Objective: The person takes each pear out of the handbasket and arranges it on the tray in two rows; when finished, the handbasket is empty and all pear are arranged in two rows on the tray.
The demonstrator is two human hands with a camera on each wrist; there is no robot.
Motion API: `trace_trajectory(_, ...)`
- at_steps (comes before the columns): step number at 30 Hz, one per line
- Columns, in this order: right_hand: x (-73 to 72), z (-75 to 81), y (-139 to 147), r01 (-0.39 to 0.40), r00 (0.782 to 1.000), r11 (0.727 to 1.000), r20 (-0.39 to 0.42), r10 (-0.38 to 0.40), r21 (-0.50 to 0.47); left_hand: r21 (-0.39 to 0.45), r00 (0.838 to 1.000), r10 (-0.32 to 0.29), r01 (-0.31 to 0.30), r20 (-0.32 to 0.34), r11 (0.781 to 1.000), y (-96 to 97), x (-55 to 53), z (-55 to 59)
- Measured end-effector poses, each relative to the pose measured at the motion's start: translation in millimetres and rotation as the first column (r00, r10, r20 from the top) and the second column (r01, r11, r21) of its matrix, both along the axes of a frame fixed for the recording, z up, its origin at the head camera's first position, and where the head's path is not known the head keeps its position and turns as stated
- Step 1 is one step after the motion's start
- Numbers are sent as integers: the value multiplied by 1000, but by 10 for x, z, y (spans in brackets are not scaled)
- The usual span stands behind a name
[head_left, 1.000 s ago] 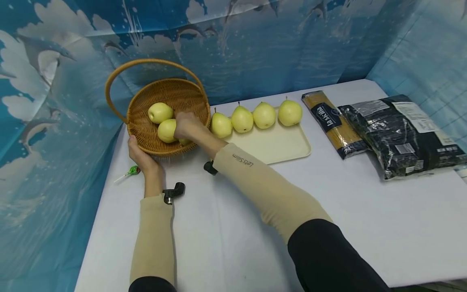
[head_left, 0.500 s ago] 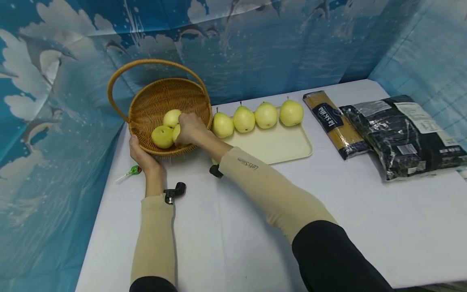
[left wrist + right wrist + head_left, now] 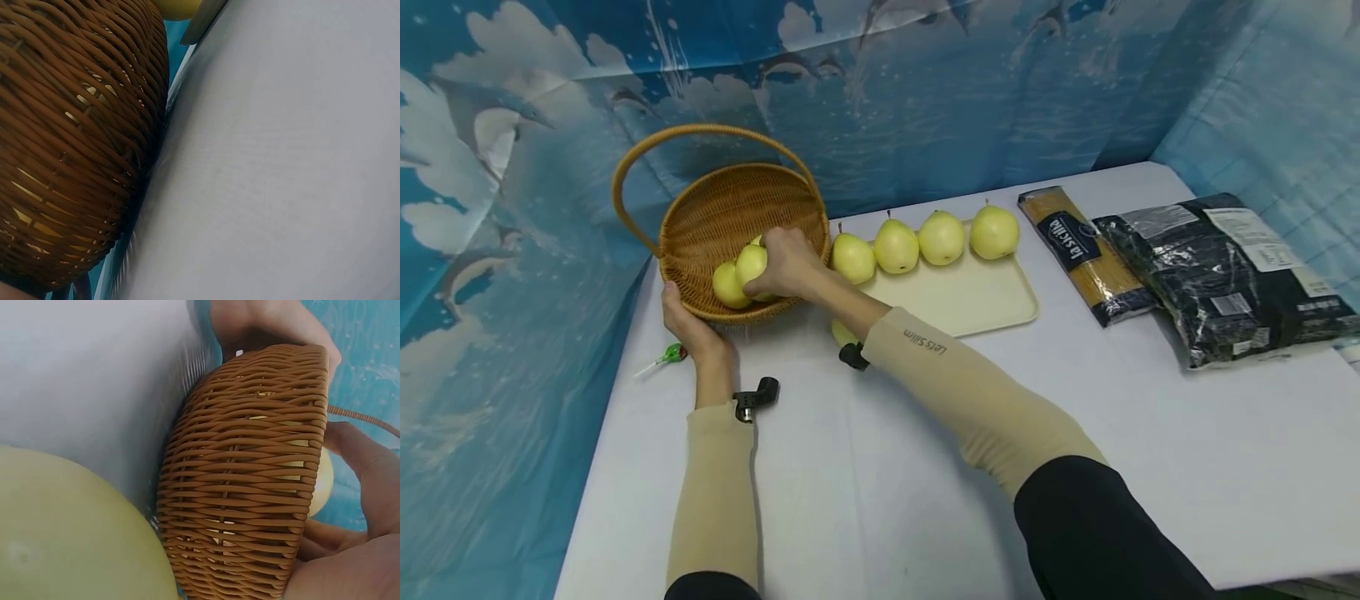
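Observation:
Tilted toward me at the back left, the wicker basket (image 3: 737, 192) has yellow-green pears in its lower part. My left hand (image 3: 692, 327) holds the basket's near left side, thumb at the rim; the basket hides its other fingers. My right hand (image 3: 792, 263) reaches over the near rim and grips a pear (image 3: 751, 265), with the thumb on its near side. A second pear (image 3: 727, 286) lies to its left, and a third is mostly hidden behind the hand. In the right wrist view, the gripped pear (image 3: 322, 481) shows just past the rim.
A cream tray (image 3: 970, 300) right of the basket bears a row of pears (image 3: 897, 247). Another pear (image 3: 842, 333) is partly hidden by my right wrist. A lollipop (image 3: 672, 353) lies left. A pasta packet (image 3: 1078, 250) and a black plastic package (image 3: 1225, 283) lie right.
Pears inside the basket have shifted toward its near side and changed places. My right hand has turned, and its thumb now shows against a pear. The left hand keeps its hold.

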State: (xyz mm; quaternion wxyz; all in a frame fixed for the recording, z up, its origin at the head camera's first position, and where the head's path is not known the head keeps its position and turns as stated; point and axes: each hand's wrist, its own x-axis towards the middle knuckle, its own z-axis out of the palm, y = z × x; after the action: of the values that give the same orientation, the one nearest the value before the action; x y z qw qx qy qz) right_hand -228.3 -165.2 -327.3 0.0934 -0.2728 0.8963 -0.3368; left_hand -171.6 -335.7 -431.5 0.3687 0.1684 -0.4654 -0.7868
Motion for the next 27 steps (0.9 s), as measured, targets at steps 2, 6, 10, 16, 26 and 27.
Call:
trace_trajectory(2,7,8,5,-14,1000,999,4,14,-37,12,1000,-4,5,-4,1000,-11,7,1)
trace_trajectory(6,24,33,30,-7,1000,996,24,10,-91,6,1000,-19,19,-17,1000,4,13,1)
trace_trajectory(10,56,64,88,-5,1000,993,17,7,-115,1,998,-40,40,-39,999,44,19,-4)
trace_trajectory(16,170,113,163,-45,998,986,24,50,-161,12,998,-44,45,-52,999,39,52,-2)
trace_trajectory(26,337,151,319,-56,998,967,16,62,-247,-50,999,-30,28,-43,998,-6,25,-19)
trace_trajectory(27,359,146,352,-57,998,965,16,63,-257,-52,999,-26,24,-39,998,-2,17,-23)
